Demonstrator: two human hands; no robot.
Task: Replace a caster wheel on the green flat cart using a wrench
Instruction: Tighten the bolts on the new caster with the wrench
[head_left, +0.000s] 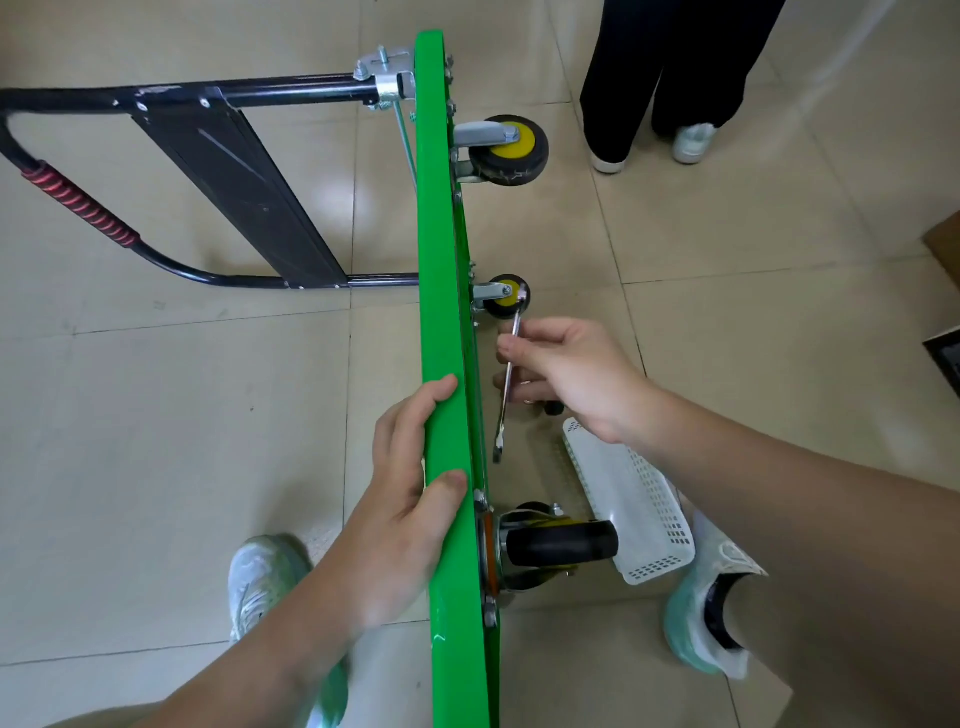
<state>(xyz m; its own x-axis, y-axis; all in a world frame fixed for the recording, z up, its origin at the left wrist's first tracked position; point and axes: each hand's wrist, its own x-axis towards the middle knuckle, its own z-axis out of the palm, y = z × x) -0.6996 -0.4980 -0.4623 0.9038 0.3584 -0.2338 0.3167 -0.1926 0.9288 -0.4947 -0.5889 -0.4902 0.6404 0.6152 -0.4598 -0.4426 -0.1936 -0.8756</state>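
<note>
Standing on its long edge on the pale tiled floor (171, 415), the green flat cart (439, 260) has its underside facing right. Its black handle (208, 171), with a red spiral grip, lies folded out flat to the left. Across the room a bystander (670, 73) in dark trousers and white shoes waits near the cart's far end.

Down on the floor to the right sits a white perforated basket (639, 519), just beside the nearest wheel. The left hand (415, 488) is clamped on the cart's upper edge, fingers curled over the green rim, steadying it. The right hand (571, 369) is out on the underside, fingers closed in a pinch round the shank of the wrench (506, 387). Something small and dark pokes out below that hand, but I cannot tell what it is.

Now the wheels: a far caster (511, 148) with a yellow hub, a near caster (561, 540) all in black, and between them a small caster (504, 299), also yellow-hubbed. The wrench hangs nearly upright, ring end up against that small caster, open end pointing down, close to the cart's underside.
</note>
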